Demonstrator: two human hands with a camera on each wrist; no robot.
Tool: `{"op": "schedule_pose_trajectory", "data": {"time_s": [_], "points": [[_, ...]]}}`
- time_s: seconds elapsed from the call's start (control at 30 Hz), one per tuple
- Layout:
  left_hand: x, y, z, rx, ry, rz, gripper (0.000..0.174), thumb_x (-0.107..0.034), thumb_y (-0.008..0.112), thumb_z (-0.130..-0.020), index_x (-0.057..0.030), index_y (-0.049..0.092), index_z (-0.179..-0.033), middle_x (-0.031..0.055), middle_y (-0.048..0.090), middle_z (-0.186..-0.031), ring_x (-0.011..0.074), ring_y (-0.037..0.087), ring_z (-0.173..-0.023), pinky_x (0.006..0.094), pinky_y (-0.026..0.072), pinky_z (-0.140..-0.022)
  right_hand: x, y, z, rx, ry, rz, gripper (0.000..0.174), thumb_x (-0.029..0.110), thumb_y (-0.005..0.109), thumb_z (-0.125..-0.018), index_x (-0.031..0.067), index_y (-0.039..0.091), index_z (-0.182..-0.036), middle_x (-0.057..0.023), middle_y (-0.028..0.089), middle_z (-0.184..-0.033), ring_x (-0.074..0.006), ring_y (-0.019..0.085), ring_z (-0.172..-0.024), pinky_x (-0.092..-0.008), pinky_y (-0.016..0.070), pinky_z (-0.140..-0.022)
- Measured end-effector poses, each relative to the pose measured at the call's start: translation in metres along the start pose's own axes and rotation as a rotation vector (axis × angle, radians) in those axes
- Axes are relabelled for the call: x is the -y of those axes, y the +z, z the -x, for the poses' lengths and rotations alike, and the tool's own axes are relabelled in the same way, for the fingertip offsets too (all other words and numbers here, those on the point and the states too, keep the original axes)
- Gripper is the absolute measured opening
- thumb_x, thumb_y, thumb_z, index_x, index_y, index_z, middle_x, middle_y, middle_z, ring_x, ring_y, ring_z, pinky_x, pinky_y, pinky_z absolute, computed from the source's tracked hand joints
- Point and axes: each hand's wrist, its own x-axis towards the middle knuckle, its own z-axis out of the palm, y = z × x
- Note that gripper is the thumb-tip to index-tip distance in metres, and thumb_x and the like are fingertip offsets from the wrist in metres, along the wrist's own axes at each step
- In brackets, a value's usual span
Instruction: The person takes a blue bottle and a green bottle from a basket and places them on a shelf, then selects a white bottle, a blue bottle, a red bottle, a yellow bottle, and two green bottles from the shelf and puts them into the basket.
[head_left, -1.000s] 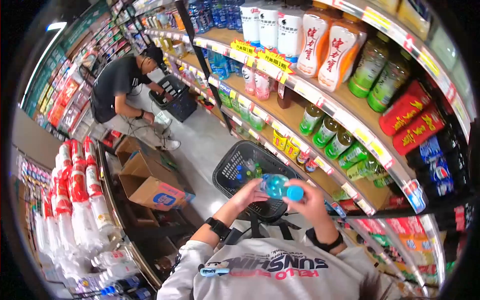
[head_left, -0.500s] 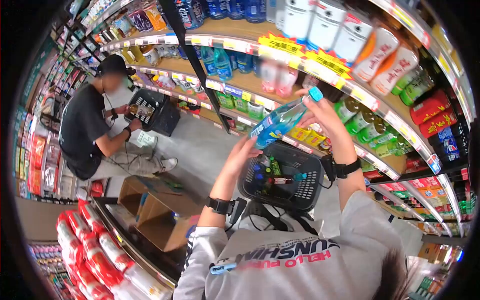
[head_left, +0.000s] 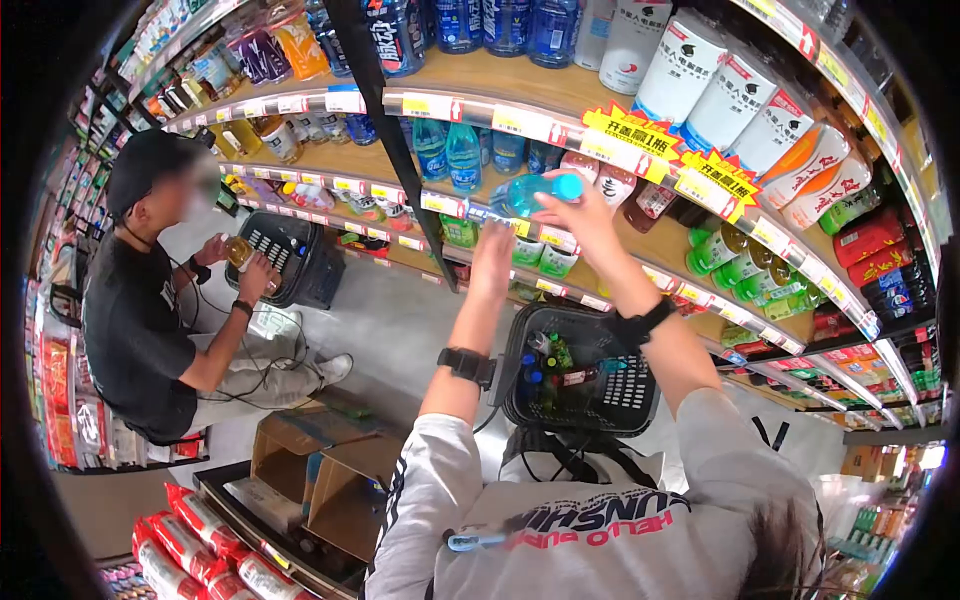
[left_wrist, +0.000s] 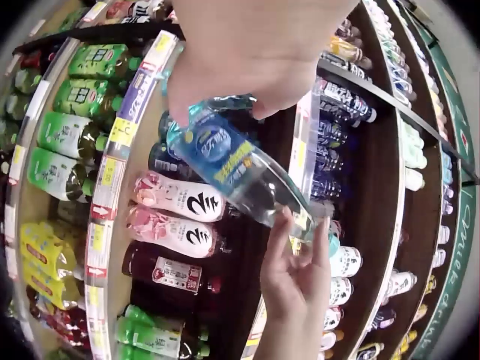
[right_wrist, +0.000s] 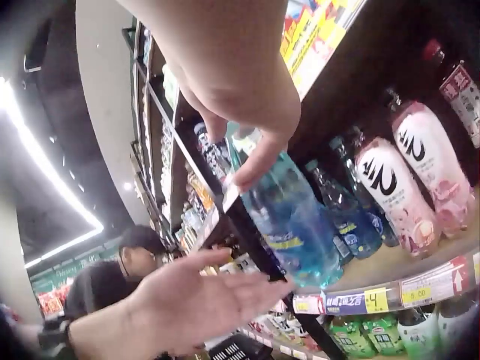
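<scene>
A clear bottle of blue drink [head_left: 522, 196] with a light-blue cap lies slanted at the edge of the middle shelf. My right hand [head_left: 583, 222] pinches it around the neck, just under the cap. My left hand [head_left: 492, 262] is by the bottle's base, its fingers straight and flat, as the right wrist view shows with the left palm [right_wrist: 180, 304] turned up. On the shelf, similar blue bottles [head_left: 464, 157] stand right behind it. Pink-and-white bottles [right_wrist: 397, 191] stand to their right.
Below my arms a black shopping basket [head_left: 630, 400] on the floor holds several bottles. At the left, a person in black [head_left: 150, 310] crouches by another basket [head_left: 320, 275], holding a bottle. Cardboard boxes [head_left: 345, 510] sit near red-and-white packs [head_left: 190, 545].
The bottle has gone from above the basket up and forward to the shelf. My right hand keeps its neck grip; my left hand, earlier around the bottle, has straightened its fingers near the base.
</scene>
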Motion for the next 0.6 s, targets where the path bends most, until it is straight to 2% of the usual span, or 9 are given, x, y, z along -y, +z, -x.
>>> {"op": "schedule_pose_trajectory", "data": {"time_s": [0.03, 0.07, 0.1, 0.23, 0.33, 0.4, 0.43, 0.53, 0.6], "points": [[-0.006, 0.016, -0.004, -0.008, -0.025, 0.034, 0.068, -0.026, 0.046, -0.083, 0.0026, 0.008, -0.132, 0.014, 0.025, -0.134, 0.0266, 0.023, -0.125, 0.0363, 0.016, -0.103, -0.02, 0.003, -0.014, -0.017, -0.079, 0.015, 0.029, 0.004, 0.063, -0.073, 0.003, 0.048, -0.099, -0.0074, 0.054, -0.09, -0.0155, 0.059, -0.071, -0.024, 0.0519, -0.06], [-0.013, 0.028, -0.009, -0.015, -0.048, 0.067, 0.069, -0.026, 0.046, -0.083, 0.0026, 0.006, -0.132, 0.0139, 0.024, -0.135, 0.0262, 0.024, -0.125, 0.0362, 0.016, -0.103, -0.03, 0.008, -0.023, -0.026, -0.064, -0.003, 0.03, 0.004, 0.064, -0.073, 0.0025, 0.048, -0.099, -0.007, 0.055, -0.087, -0.0155, 0.059, -0.073, -0.0239, 0.0518, -0.06], [-0.018, 0.032, -0.014, 0.049, -0.063, -0.02, 0.072, -0.028, 0.046, -0.083, -0.0012, 0.003, -0.134, 0.0116, 0.021, -0.137, 0.024, 0.024, -0.125, 0.0384, 0.0133, -0.103, -0.044, 0.009, -0.034, -0.039, -0.088, 0.014, 0.031, 0.004, 0.064, -0.073, 0.0027, 0.048, -0.099, -0.0069, 0.055, -0.086, -0.0154, 0.059, -0.072, -0.0234, 0.0513, -0.059], [-0.011, 0.012, -0.04, 0.0, -0.191, -0.062, 0.073, -0.031, 0.046, -0.082, -0.011, 0.0, -0.136, 0.0033, 0.01, -0.141, 0.0224, 0.024, -0.126, 0.0428, 0.0119, -0.101, -0.061, 0.016, -0.066, -0.073, -0.048, 0.055, 0.037, 0.011, 0.065, -0.073, -0.0002, 0.047, -0.104, -0.0093, 0.056, -0.089, -0.0168, 0.061, -0.068, -0.0231, 0.0493, -0.055], [-0.007, -0.001, -0.059, -0.038, -0.205, -0.088, 0.074, -0.031, 0.046, -0.082, -0.0113, -0.001, -0.136, 0.0026, 0.009, -0.142, 0.0232, 0.025, -0.125, 0.0422, 0.0131, -0.101, -0.067, 0.02, -0.1, -0.092, -0.069, 0.105, 0.046, 0.015, 0.065, -0.073, -0.0033, 0.044, -0.11, -0.0143, 0.054, -0.098, -0.0193, 0.061, -0.066, -0.0247, 0.0509, -0.054], [-0.008, -0.003, -0.068, -0.049, -0.206, -0.118, 0.075, -0.03, 0.046, -0.082, -0.0122, -0.003, -0.136, 0.003, 0.01, -0.142, 0.0235, 0.025, -0.125, 0.0425, 0.0142, -0.1, -0.065, 0.024, -0.118, -0.142, -0.046, 0.143, 0.046, 0.013, 0.064, -0.074, -0.0025, 0.043, -0.112, -0.0158, 0.05, -0.106, -0.0205, 0.061, -0.067, -0.0264, 0.0531, -0.055], [-0.008, -0.004, -0.07, -0.055, -0.208, -0.134, 0.075, -0.03, 0.046, -0.082, -0.0126, -0.003, -0.136, 0.0032, 0.011, -0.142, 0.0237, 0.025, -0.125, 0.0427, 0.0148, -0.1, -0.066, 0.028, -0.127, -0.151, -0.016, 0.172, 0.052, 0.014, 0.065, -0.073, -0.0028, 0.04, -0.115, -0.0191, 0.049, -0.107, -0.0235, 0.061, -0.064, -0.0276, 0.053, -0.052], [0.001, -0.01, -0.064, -0.069, -0.194, -0.137, 0.072, -0.028, 0.046, -0.082, -0.0135, 0.001, -0.136, 0.0054, 0.018, -0.14, 0.0237, 0.032, -0.121, 0.0421, 0.0207, -0.098, -0.081, 0.031, -0.149, -0.159, 0.056, 0.102, 0.052, 0.015, 0.066, -0.073, -0.003, 0.04, -0.114, -0.021, 0.049, -0.107, -0.0266, 0.061, -0.063, -0.0286, 0.0533, -0.052], [0.008, -0.015, -0.051, -0.091, -0.252, -0.163, 0.064, -0.026, 0.044, -0.083, -0.0133, 0.009, -0.135, 0.007, 0.026, -0.136, 0.0234, 0.038, -0.116, 0.041, 0.0252, -0.095, -0.089, 0.03, -0.164, -0.135, 0.076, -0.013, 0.049, 0.015, 0.064, -0.075, -0.004, 0.04, -0.113, -0.0197, 0.05, -0.107, -0.0286, 0.061, -0.066, -0.0296, 0.0536, -0.054]]}}
